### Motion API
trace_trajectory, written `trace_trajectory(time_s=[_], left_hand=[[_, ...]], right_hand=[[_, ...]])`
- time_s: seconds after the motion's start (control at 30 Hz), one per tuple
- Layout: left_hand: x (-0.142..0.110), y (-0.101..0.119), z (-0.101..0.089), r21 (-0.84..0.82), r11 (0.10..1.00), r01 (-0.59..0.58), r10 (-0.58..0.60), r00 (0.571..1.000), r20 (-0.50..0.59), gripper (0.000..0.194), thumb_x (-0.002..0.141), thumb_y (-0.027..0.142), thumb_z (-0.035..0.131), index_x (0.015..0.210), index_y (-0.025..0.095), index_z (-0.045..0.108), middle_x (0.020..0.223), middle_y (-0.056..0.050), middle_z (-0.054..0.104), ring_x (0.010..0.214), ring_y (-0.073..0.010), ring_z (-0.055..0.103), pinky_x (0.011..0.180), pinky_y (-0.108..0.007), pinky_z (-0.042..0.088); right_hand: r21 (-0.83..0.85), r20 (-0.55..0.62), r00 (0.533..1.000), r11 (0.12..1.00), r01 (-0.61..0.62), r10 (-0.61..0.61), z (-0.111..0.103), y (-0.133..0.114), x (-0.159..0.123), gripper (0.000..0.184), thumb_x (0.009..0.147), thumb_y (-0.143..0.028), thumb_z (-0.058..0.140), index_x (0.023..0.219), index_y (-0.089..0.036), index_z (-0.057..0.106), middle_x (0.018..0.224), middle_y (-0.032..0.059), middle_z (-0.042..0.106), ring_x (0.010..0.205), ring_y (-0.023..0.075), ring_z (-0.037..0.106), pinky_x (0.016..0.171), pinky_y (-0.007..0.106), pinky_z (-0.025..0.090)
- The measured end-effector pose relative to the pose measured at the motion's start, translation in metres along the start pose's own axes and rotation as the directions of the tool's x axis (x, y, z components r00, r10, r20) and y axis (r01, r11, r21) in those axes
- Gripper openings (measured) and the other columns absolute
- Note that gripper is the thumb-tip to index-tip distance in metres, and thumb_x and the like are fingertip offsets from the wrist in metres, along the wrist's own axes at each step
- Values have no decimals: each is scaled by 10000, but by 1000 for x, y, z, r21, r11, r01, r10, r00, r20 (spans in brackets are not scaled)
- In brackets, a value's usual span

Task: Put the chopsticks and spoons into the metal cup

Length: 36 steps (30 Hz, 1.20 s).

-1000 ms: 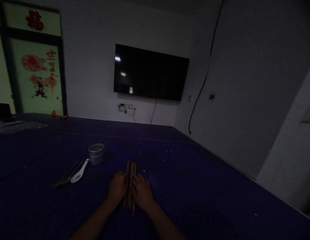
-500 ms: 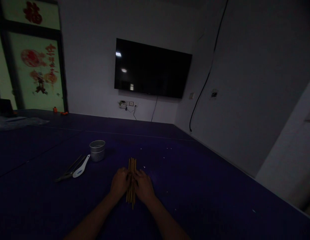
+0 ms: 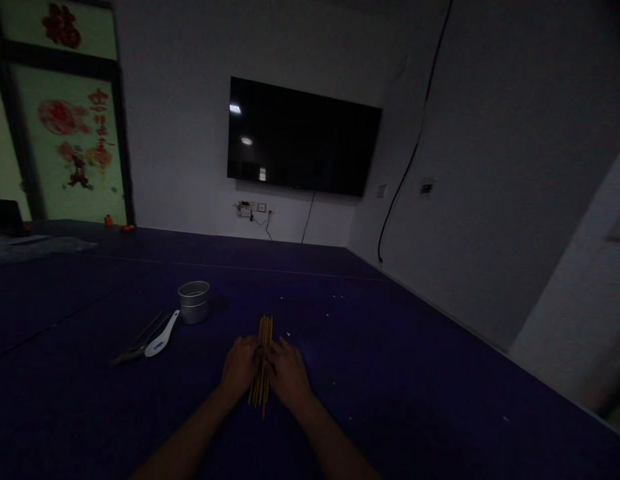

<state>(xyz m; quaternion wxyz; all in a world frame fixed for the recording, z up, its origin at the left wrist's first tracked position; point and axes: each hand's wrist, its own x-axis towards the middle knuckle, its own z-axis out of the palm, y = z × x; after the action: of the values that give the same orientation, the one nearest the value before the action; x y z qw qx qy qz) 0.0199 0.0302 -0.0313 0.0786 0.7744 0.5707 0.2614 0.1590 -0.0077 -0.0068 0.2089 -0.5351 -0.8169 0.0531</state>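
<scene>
While the purple desk (image 3: 415, 373) spread beneath everything, the TV (image 3: 305, 137) hung dark on the wall beyond it. Near the desk's front, the left hand (image 3: 241, 363) and right hand (image 3: 289, 375) faced each other with fingers bent inward, one against each side of the yellowish sticks (image 3: 266, 328). Whether either hand pinched any stick by itself, I could not tell. The sticks lay lengthwise between them, pointing away from the person, their near ends uneven. To the left stood the cup (image 3: 194, 308), with a dark tool (image 3: 127, 355) and the white spoon (image 3: 159, 343) beside it; small white scraps (image 3: 289, 334) dotted the surface. Gathering the sticks into a bundle seemed the step in hand; the next move appeared to call for even pressure from both sides, keeping them parallel.
</scene>
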Motion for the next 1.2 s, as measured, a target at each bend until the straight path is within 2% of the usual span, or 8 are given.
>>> trace_trajectory(time_s=[0.23,0.37,0.6,0.73,1.2], left_hand=[[-3,5,-4,-13,1000,-20,19,999,-38,341,862,163,363,1058,196,640,1161,-82,633,1050,-199,560,945,-344,352],[-5,9,-8,-6,999,-36,36,999,-35,327,861,157,361,1028,185,641,1143,-75,645,1064,-193,555,981,-351,323],[-6,11,-11,8,999,-32,32,999,-37,313,859,171,369,1003,175,647,1115,-86,652,1047,-197,557,996,-362,312],[-5,9,-10,25,999,-23,24,999,-32,298,857,186,386,1001,176,647,1104,-79,655,1015,-199,566,958,-348,353],[-5,9,-11,40,999,-23,25,999,-44,311,874,184,395,1079,199,628,1159,-69,639,1053,-186,573,978,-339,344]], right_hand=[[-64,-26,999,997,-39,38,6,0,2,395,913,-255,359,1269,-257,530,1343,57,498,1296,276,345,996,448,316],[-68,-13,998,996,-59,58,8,1,4,400,918,-271,353,1283,-257,517,1367,48,475,1303,276,335,1000,441,316],[-38,16,1000,999,-23,24,11,7,6,425,936,-287,299,1325,-238,464,1394,46,443,1318,258,314,1013,447,301],[-22,31,999,1000,-7,8,14,9,7,433,927,-279,320,1341,-239,439,1404,49,428,1324,252,304,1019,457,289],[-5,30,999,1000,-22,23,14,6,6,463,947,-322,254,1371,-208,402,1418,56,406,1348,249,254,1043,477,258]])
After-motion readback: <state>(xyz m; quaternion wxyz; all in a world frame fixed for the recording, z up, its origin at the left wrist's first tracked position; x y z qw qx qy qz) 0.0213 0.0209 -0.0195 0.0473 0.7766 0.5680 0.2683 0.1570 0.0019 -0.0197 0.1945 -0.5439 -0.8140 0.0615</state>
